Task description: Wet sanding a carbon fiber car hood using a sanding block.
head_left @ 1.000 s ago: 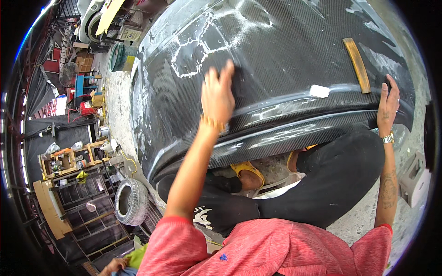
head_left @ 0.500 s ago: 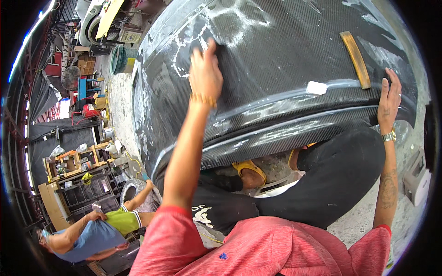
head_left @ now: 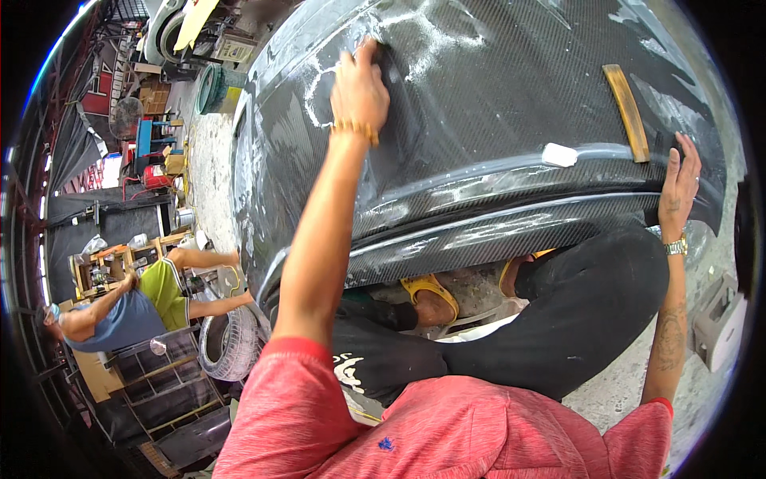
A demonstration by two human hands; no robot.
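Head view: dark panel (head_left: 495, 104) lay just beyond the knees (head_left: 614, 267). Left hand (head_left: 361, 92) was palm-down on its upper left, by white marks (head_left: 420, 66), fingers slightly bent; could not tell whether it held anything. Right hand (head_left: 681, 188) lay at the panel's right edge, fingers loosely extended, gripping nothing visible, near block (head_left: 626, 112) and white pad (head_left: 559, 155).

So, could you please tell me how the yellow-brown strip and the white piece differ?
The yellow-brown strip is long and narrow, while the white piece is short and stubby. The strip points away from the person; the white piece lies crosswise. The strip has darker streaks, whereas the white piece looks evenly pale. Both rest on the dark panel, and neither is held.
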